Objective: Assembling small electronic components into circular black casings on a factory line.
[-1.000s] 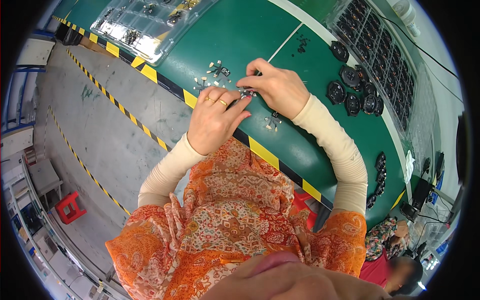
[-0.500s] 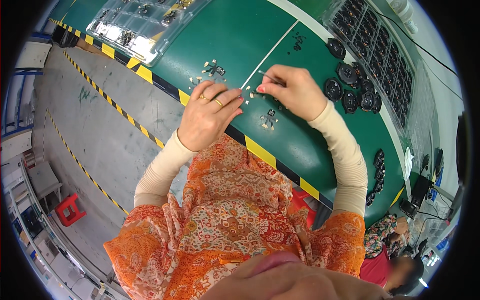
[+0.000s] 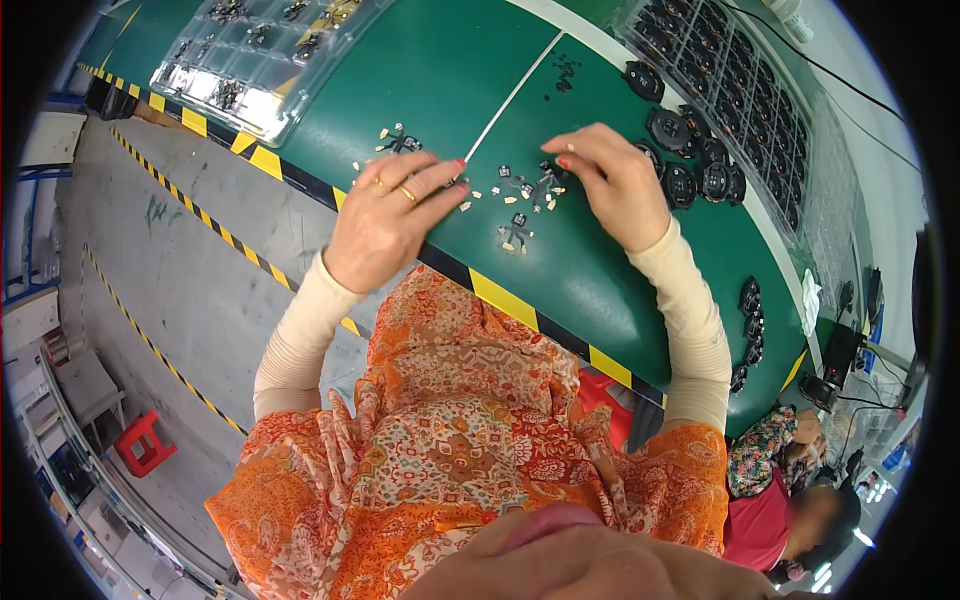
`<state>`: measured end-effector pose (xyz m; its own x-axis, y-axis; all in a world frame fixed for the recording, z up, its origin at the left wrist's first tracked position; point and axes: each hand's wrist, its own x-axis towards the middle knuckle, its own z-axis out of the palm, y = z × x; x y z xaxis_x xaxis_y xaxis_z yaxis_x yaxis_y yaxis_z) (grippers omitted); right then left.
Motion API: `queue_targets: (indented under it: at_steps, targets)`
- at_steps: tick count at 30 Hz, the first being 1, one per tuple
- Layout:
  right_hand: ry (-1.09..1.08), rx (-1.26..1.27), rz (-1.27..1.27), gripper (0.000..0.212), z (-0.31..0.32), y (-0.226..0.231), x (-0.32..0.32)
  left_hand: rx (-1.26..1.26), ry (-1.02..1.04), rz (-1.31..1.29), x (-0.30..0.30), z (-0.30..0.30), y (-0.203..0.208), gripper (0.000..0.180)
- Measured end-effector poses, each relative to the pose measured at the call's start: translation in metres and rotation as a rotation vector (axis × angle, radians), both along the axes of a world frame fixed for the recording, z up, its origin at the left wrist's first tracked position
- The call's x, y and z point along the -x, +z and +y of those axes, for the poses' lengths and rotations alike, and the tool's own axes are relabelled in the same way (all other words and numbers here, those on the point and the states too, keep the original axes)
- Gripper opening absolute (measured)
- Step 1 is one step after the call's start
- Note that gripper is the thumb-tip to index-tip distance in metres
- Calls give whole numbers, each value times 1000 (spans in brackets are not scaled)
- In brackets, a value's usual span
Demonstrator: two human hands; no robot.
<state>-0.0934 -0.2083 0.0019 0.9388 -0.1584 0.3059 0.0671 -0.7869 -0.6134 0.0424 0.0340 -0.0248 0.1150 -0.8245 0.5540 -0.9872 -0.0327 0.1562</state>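
Observation:
Over the green table [image 3: 620, 300], my left hand [image 3: 385, 225] is bent with its fingertips drawn in above small parts. A bit of something dark shows by those fingertips, too small to name. My right hand [image 3: 620, 185] has thumb and forefinger close together above a cluster of small black parts with pale ends [image 3: 545, 185]. What it pinches, if anything, does not show. Nearer me lies another small black part with pale tips [image 3: 516, 232]. Past my left fingers sits a similar black part [image 3: 400, 142], with pale bits around it.
A clear compartment tray [image 3: 255, 75] of small parts stands at the far left. Round black pieces [image 3: 680, 150] lie right of my right hand, beside a tray [image 3: 735, 90] of more. Tiny black bits [image 3: 566, 75] lie farther back. Another person [image 3: 765, 500] sits at lower right.
My right hand has moved slightly away from the left, uncovering the part cluster. The thin grey tool that stuck out of its fingers no longer shows. The whole view has shifted a little.

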Motion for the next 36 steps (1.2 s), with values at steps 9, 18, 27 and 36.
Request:
queue_targets:
  at_steps: [9,18,27,36]
  targets:
    - [-25,147,194,30,1,-9,34,-14,33,185,70,-21,-9,32]
    - [44,217,115,33,-14,-16,28,28,143,251,88,-25,-3,38]
    - [90,242,-86,20,-14,-22,25,-14,123,177,80,-40,-11,38]
    - [138,220,264,10,-19,0,36,66,7,276,79,-27,-3,35]
